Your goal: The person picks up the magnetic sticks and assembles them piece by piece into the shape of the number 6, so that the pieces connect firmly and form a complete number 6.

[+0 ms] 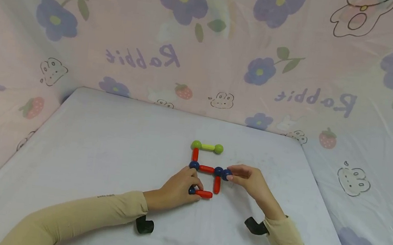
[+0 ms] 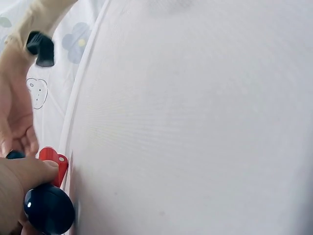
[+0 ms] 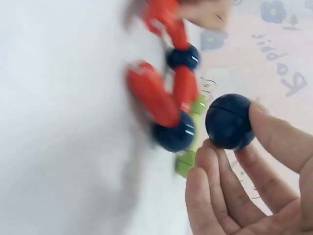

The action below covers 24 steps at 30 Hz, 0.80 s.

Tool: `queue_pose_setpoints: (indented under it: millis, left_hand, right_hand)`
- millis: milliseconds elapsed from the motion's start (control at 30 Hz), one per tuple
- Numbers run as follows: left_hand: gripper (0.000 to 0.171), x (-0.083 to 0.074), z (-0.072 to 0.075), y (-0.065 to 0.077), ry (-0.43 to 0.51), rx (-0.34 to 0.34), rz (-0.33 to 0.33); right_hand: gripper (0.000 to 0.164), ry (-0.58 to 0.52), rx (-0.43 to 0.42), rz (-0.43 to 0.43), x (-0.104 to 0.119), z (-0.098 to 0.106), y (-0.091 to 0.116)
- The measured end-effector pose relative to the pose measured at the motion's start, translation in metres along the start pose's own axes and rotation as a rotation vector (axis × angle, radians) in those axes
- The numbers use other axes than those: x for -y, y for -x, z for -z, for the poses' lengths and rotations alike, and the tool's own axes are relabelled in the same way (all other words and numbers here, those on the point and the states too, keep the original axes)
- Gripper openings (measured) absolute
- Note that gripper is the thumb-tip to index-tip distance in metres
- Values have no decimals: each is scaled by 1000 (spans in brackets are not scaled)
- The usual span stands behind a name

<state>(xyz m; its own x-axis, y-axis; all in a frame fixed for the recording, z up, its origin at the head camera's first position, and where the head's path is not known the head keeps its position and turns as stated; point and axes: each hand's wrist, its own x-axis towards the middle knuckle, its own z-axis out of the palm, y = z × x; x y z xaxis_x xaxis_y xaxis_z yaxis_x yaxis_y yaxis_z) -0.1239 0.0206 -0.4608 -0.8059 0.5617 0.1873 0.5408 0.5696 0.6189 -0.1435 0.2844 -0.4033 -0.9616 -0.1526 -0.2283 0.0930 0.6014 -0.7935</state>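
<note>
My right hand (image 1: 252, 184) pinches a dark blue ball (image 3: 227, 122) between thumb and fingertips. It is beside another blue ball (image 1: 218, 171) at the right corner of a joined stick-and-ball figure; in the right wrist view a gap shows between them. From that corner a red rod (image 1: 217, 184) points toward me, and another red rod (image 1: 207, 169) runs left to a blue ball (image 1: 194, 165). My left hand (image 1: 176, 189) holds a separate red rod (image 1: 205, 194) with a blue ball (image 2: 50, 209) on its end, nearer me than the figure.
At the figure's far end, a red rod (image 1: 195, 154) leads to a green ball (image 1: 196, 144), a yellow-green rod (image 1: 208, 147) and another green ball (image 1: 219, 149). White cloth covers the table (image 1: 118, 142). A patterned curtain (image 1: 201, 78) stands behind. Black curved pieces (image 1: 144, 225) are at both wrists.
</note>
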Motion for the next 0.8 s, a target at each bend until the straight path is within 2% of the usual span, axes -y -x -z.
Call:
queue_pose_setpoints:
  millis: [100, 267, 433, 600, 700, 800]
  left_hand:
    - [20, 1, -1, 0, -9, -4, -4]
    - [21, 1, 0, 0, -11, -7, -11]
    - [22, -1, 2, 0, -18, -5, -16]
    - [21, 0, 3, -1, -5, 3, -31]
    - [21, 1, 6, -6, -5, 18, -57]
    - [20, 1, 14, -18, -15, 55, -87]
  right_hand:
    - [41, -22, -2, -30, -13, -10, 15]
    - [37, -71, -6, -56, -22, -29, 31]
    - [36, -111, -15, -51, -20, -42, 37]
    - [34, -115, -37, -54, -19, -47, 39]
    - [34, -111, -42, -50, -19, -48, 40]
    - [35, -104, -48, -40, -19, -48, 41]
